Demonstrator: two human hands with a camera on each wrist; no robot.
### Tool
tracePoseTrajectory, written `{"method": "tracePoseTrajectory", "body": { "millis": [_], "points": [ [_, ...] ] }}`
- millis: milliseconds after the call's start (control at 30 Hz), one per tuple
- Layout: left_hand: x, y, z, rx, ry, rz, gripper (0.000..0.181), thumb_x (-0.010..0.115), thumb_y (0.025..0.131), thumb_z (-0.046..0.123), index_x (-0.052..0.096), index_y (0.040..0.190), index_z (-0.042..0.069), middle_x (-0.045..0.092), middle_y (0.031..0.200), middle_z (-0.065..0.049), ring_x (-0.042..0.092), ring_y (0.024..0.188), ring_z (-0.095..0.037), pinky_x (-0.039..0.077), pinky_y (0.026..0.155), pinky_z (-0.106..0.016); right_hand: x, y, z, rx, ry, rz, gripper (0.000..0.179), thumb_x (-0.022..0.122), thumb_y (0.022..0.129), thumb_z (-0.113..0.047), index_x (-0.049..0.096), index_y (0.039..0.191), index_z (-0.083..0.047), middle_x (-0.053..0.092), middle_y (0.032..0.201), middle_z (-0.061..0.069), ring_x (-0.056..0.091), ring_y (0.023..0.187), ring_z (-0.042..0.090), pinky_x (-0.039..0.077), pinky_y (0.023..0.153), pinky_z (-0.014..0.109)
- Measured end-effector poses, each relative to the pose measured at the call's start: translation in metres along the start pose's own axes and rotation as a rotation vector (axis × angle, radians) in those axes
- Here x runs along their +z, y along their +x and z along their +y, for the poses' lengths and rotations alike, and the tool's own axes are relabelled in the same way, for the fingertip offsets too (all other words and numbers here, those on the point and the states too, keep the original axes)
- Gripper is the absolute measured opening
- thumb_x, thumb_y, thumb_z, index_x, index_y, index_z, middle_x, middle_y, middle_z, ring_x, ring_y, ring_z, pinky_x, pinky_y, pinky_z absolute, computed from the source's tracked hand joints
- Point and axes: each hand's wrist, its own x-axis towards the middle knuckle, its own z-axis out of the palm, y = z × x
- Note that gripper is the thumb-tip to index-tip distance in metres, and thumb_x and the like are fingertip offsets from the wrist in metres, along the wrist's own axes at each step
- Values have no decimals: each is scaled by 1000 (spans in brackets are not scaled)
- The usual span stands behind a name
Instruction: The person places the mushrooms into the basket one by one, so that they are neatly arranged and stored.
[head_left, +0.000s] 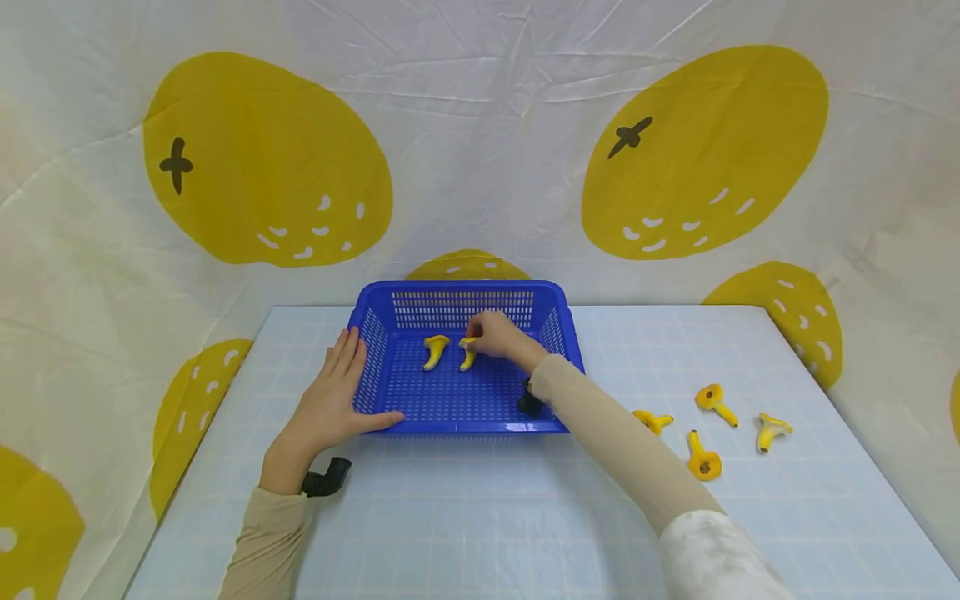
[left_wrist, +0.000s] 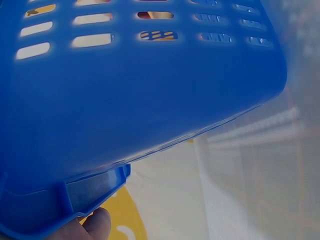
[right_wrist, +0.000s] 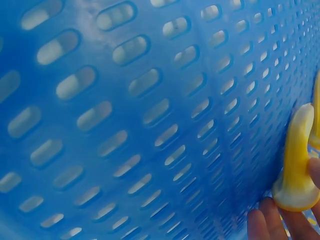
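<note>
A blue perforated basket [head_left: 457, 427] stands at the back middle of the table. My left hand [head_left: 326, 408] rests on its left front corner, fingers straight along the left rim and thumb on the front rim. Inside the basket, my right hand [head_left: 497, 335] pinches a yellow chanterelle mushroom [head_left: 468, 358] by the cap end. The right wrist view shows this mushroom [right_wrist: 296, 160] with its stem pointing up in that picture and fingers at the cap. Just left of it, a second chanterelle [head_left: 433, 354] lies on the basket floor.
Several more chanterelles lie on the table to the right, among them one [head_left: 716, 403] farther back, one [head_left: 703, 458] nearer, and one [head_left: 772, 432] toward the right edge. Another [head_left: 652, 422] is partly behind my right sleeve. A patterned cloth [head_left: 480, 167] hangs behind the table.
</note>
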Motion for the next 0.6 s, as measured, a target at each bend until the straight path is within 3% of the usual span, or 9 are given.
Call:
{"method": "tracePoseTrajectory", "body": {
  "millis": [600],
  "points": [
    [0, 0, 0, 2, -3, 2, 133, 72, 72, 72, 4, 156, -6, -11, 165, -17, -12, 151, -32, 8, 120, -57, -1, -1, 0, 7, -21, -19, 18, 76, 86, -14, 72, 100, -2, 70, 97, 10, 63, 88, 22, 54, 81, 34]
  ]
}}
